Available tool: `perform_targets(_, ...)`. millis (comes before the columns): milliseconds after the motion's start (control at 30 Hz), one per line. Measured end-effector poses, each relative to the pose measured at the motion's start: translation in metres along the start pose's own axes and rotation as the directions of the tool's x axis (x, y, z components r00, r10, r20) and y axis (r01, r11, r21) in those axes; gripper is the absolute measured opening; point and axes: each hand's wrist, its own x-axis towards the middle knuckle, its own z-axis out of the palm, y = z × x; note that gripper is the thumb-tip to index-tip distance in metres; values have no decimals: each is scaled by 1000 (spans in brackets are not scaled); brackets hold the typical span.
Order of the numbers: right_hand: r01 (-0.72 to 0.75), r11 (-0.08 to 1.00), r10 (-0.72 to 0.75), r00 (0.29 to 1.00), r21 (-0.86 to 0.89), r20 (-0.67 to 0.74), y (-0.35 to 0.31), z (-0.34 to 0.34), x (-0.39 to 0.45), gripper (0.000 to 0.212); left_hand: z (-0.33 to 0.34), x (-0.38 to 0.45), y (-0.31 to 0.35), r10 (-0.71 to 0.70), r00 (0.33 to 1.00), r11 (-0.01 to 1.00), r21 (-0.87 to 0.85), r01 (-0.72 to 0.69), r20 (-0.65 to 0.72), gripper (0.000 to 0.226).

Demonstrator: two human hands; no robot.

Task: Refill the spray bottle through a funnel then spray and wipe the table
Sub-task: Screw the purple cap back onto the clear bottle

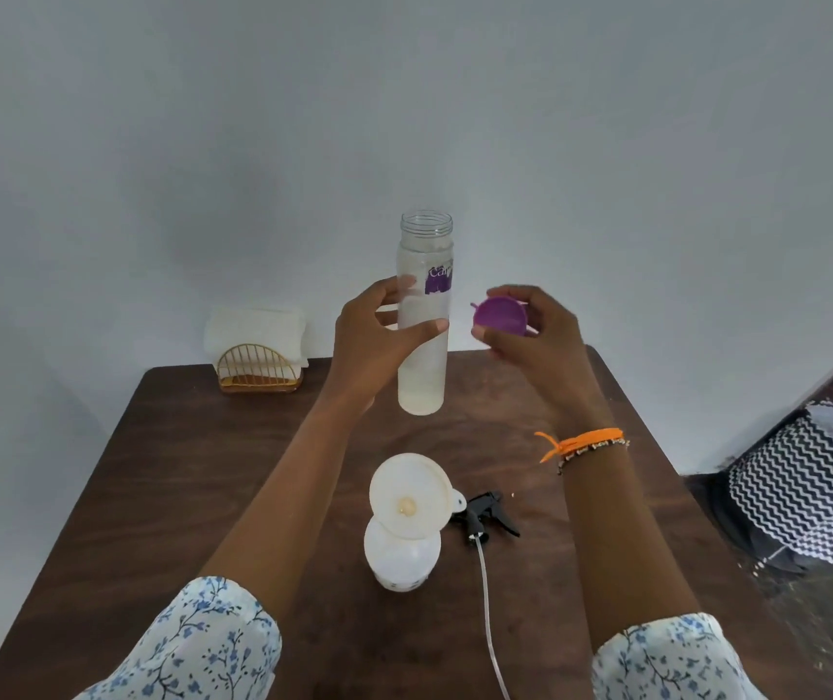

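The light is soft and even, quite dim, with a grey tone; shadows on the wall [253, 144] are faint and wide; the surface [202, 472] shows no strong glare; its edges bend from the wide lens; the whole picture is slightly soft.

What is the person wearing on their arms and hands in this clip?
Both arms have white sleeves with a blue floral print, pushed up to the elbow. The right wrist carries an orange cord tie and a dark beaded bracelet. The left hand and right hand are bare, with no gloves or rings visible.
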Motion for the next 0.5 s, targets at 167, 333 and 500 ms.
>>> perform_targets(167, 81, 986, -87, 996, 144, 37, -38, 12, 26, 38, -12, 12, 14, 25, 999, 1000, -11, -26, -44, 63)
perform_targets(333, 169, 960, -199, 972, 223, 121, -66, 22, 49, 34, -22, 19, 24, 98, 995, 995, -18, -98, -21, 58)
perform_targets(500, 313, 948, -316, 924, 48, 214, -91, 29, 71, 38, -27, 23, 32, 128, 991, 991, -31, -127, 26, 54)
